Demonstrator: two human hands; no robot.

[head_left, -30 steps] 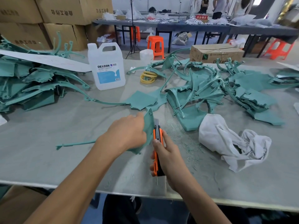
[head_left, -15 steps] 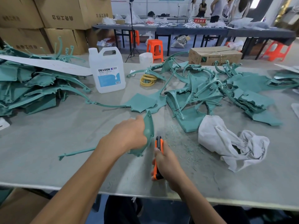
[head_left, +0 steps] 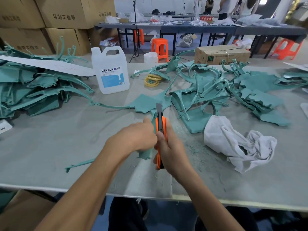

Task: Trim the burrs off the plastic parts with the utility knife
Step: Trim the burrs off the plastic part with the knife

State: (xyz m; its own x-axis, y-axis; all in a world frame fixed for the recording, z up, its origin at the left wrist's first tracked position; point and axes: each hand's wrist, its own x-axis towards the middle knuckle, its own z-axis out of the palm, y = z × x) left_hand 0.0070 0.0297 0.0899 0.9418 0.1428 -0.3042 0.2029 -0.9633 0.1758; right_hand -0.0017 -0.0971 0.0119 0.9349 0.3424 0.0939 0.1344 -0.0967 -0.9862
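Observation:
My left hand (head_left: 137, 136) grips a teal plastic part (head_left: 145, 154) held on edge over the grey table; its long thin arm trails left to a tip near the table's front. My right hand (head_left: 170, 150) holds the orange utility knife (head_left: 160, 124) upright right beside the part, its blade sticking up past my left thumb. Most of the part is hidden behind my left hand. Teal shavings lie on the table just right of my hands.
Piles of teal plastic parts lie at the left (head_left: 33, 90) and at the back right (head_left: 225, 94). A white DEXCON jug (head_left: 110, 72), yellow rings (head_left: 152, 80) and a crumpled white cloth (head_left: 236, 142) sit on the table (head_left: 50, 142). Cardboard boxes stand behind.
The knife has slid forward and up along the part's edge, its blade now rising past my left thumb. My left hand keeps its hold on the part.

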